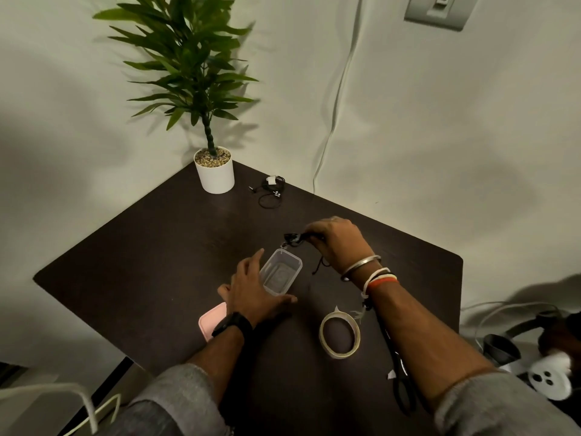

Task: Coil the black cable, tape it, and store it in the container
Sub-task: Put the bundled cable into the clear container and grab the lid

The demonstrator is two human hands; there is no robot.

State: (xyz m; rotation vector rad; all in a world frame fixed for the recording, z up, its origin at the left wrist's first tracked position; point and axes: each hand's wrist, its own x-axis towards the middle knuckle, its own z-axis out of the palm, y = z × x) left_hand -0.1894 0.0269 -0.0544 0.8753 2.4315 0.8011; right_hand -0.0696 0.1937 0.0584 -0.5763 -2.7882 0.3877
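Note:
A small clear plastic container (280, 275) stands open on the dark table (163, 253). My left hand (251, 291) cups its near left side, fingers spread along the wall. My right hand (338, 240) is closed on a bundled black cable (292, 239), held just beyond the container's far end. A loose black strand hangs below that hand. A roll of pale tape (339, 335) lies flat on the table near my right forearm. Black scissors (401, 382) lie under that forearm, partly hidden.
A pink lid (210, 320) lies by my left wrist. A second black cable with a white tag (272, 190) rests at the far corner beside a white potted plant (215, 171). White cords and gear sit off the table's right edge.

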